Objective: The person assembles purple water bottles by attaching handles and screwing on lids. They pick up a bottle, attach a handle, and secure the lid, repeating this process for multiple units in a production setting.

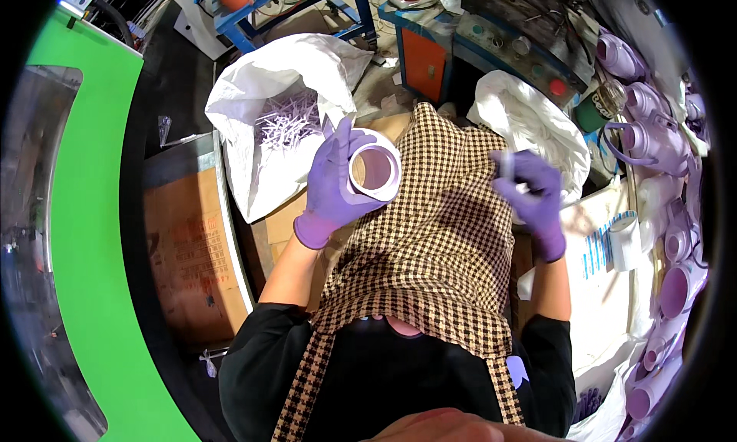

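Plastic container [386,164], single, smooth, pale lilac, hollow and round-mouthed, grasped by purple-gloved left hand [334,177] at left side of checked cloth apron [437,242]. In purple-gloved right hand [537,192], one slim pale tool [507,167], blurred, between curled fingers. Beyond, two crinkled white sacks [261,66], one with heaped thin lilac strips [288,119]. Along right edge, several more lilac containers [664,142]; far left, flat brown cardboard [184,250].

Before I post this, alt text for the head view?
Purple-gloved left hand holds a hollow lilac cylinder by a checked apron; the right hand, apart, has a blurred pale object at its fingers. Beyond: a white sack of lilac scraps.
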The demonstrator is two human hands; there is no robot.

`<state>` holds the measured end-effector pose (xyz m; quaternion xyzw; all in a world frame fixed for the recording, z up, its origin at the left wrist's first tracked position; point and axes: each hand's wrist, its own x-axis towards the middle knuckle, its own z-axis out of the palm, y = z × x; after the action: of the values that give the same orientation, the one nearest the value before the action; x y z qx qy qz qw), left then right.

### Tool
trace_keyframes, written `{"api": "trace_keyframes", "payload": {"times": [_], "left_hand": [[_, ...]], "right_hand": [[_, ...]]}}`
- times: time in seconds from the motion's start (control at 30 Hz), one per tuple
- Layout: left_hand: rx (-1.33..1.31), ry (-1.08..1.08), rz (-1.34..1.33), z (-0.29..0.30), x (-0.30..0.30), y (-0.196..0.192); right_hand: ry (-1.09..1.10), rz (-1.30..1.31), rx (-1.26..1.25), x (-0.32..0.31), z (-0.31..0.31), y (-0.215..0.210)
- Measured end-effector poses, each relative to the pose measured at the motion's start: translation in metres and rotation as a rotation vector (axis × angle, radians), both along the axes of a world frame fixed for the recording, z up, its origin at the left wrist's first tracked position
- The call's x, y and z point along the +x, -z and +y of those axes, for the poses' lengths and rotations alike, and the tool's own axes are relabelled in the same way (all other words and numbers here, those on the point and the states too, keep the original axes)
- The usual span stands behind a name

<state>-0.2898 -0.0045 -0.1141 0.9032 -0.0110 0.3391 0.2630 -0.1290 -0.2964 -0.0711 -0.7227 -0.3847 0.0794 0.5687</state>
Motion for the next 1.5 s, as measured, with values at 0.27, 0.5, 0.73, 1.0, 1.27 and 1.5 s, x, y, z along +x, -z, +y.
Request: {"api": "trace_keyframes", "payload": {"times": [0.27, 0.5, 0.73, 1.0, 1.27, 1.5], "left_hand": [[0.160, 0.195, 0.075, -0.022, 0.015, -0.028], [0.155, 0.206, -0.026, -0.029, 0.020, -0.012], [0.176, 0.174, 0.097, -0.037, 0.018, -0.012], [0.415, 0.303, 0.176, -0.045, 0.032, -0.038], [0.828, 0.624, 0.068, -0.066, -0.014, 0.009], [1.150, 0.791, -0.001, -0.086, -0.008, 0.023]], "right_hand": [[-0.244, -0.280, 0.030, -0.052, 0.089, 0.017], [-0.097, -0.397, -0.251, -0.064, 0.098, 0.020], [-0.317, -0.375, -0.215, -0.059, 0.077, 0.016], [-0.124, -0.317, 0.135, -0.080, 0.054, 0.059], [0.967, -0.585, -0.129, -0.042, -0.185, 0.082], [1.170, -0.299, -0.569, -0.053, -0.272, 0.124]]}}
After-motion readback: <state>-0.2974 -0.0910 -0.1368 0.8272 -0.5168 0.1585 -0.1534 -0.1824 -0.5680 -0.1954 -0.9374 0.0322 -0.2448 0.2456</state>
